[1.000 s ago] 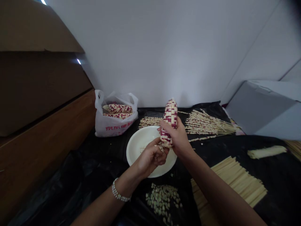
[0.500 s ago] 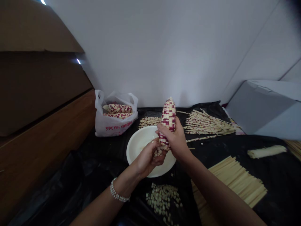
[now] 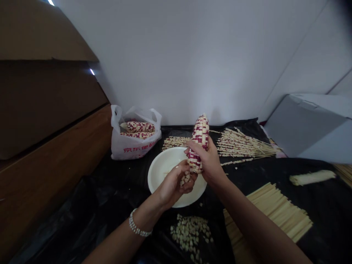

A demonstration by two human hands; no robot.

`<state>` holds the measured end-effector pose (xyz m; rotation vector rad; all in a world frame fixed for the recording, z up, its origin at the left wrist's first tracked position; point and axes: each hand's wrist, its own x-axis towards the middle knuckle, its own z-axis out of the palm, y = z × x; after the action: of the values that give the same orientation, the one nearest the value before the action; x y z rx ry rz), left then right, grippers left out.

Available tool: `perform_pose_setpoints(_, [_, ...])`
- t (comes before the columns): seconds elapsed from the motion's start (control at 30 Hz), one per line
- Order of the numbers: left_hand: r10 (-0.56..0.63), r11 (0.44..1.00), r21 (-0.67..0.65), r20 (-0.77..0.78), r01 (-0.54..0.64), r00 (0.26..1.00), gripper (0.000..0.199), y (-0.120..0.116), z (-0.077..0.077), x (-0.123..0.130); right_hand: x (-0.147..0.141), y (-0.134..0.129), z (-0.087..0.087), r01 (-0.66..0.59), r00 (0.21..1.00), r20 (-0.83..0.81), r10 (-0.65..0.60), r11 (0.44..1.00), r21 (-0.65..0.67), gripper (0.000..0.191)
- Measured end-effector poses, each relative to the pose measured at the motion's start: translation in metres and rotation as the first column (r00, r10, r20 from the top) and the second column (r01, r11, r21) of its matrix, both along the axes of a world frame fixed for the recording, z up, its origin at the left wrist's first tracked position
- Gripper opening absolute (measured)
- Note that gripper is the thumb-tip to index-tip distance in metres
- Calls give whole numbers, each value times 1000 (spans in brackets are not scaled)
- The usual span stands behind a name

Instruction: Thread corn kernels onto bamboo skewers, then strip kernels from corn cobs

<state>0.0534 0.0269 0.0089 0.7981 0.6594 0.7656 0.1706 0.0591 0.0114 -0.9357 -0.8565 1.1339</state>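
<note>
A corn cob (image 3: 200, 134) with cream and dark red kernels stands upright, tip away from me. My right hand (image 3: 210, 161) is closed round its lower part, thumb across the front. My left hand (image 3: 174, 185) is cupped under the cob's lower end with loose corn kernels (image 3: 186, 178) in its curled fingers. One pale kernel sits near its thumb. Below both hands is a white basin (image 3: 158, 167), partly hidden by them. A bead bracelet (image 3: 136, 225) circles my left wrist.
A plastic bag (image 3: 132, 148) with corn cobs stands at the left. Kernel-threaded sticks (image 3: 236, 143) lie behind and right. A kernel pile (image 3: 189, 233) is in front, a bundle of bare sticks (image 3: 280, 211) and a pale bare cob (image 3: 312, 177) at the right. A white box (image 3: 310, 128) stands beyond.
The cob and my right hand have shifted slightly to the right, and the cob leans a little more rightward. My left hand stays nearly in place with the kernels.
</note>
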Motion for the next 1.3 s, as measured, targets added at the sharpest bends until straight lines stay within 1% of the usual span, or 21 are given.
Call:
perform_pose_setpoints(0.13, [27, 999, 24, -60, -26, 998, 20, -1, 4, 3, 1, 0, 2, 7, 1000, 2, -7, 1000, 3, 39])
perform_pose_setpoints(0.23, [35, 997, 74, -99, -27, 994, 17, -2, 1, 5, 0, -2, 3, 5, 1000, 23, -5, 1000, -6, 38])
perform_pose_setpoints(0.3, [38, 992, 124, -100, -25, 994, 16, -2, -2, 4, -2, -3, 2, 16, 996, 89, -17, 1000, 11, 38])
perform_pose_setpoints(0.37, [42, 988, 151, -93, -28, 995, 17, -2, -5, 3, -4, -5, 1, 42, 979, 198, -52, 998, 51, 37])
perform_pose_setpoints(0.47, [50, 991, 125, -73, -41, 996, 17, 0, -7, 1, -7, -8, -1, 77, 930, 349, -118, 989, 129, 37])
perform_pose_setpoints(0.57, [59, 994, 98, -60, -52, 996, 16, 1, -7, 1, -9, -9, -2, 75, 910, 393, -133, 984, 159, 36])
perform_pose_setpoints(0.7, [82, 992, 101, -79, -74, 993, 15, 0, -7, 3, -10, -7, -3, 45, 949, 305, -77, 993, 110, 37])
perform_pose_setpoints(0.8, [125, 988, 107, -127, -112, 984, 14, -1, -11, 6, -11, -4, -2, 4, 993, 119, -4, 1000, 6, 39])
perform_pose_setpoints(0.9, [160, 981, 128, -136, -143, 978, 24, -1, -14, 7, -9, -1, -1, -54, 998, -37, 51, 995, -85, 37])
perform_pose_setpoints(0.93, [149, 983, 130, -127, -133, 981, 27, 0, -14, 7, -9, 0, -1, -62, 997, -52, 57, 994, -94, 37])
perform_pose_setpoints(1.03, [46, 993, 112, -90, -36, 995, 32, 1, -10, 2, -6, 2, -1, -55, 997, -66, 50, 995, -82, 37])
perform_pose_setpoints(1.13, [-19, 997, 76, -52, 23, 998, 26, 2, -2, -3, -2, 4, -1, -24, 997, -74, 19, 998, -63, 36])
perform_pose_setpoints(1.2, [-24, 998, 54, -58, 27, 998, 17, 1, 1, -3, -1, 4, -1, -3, 997, -72, 0, 999, -52, 36])
perform_pose_setpoints(1.3, [7, 997, 80, -126, 3, 992, 19, 1, 2, 0, -1, 3, 0, 7, 999, -52, -9, 999, -47, 36])
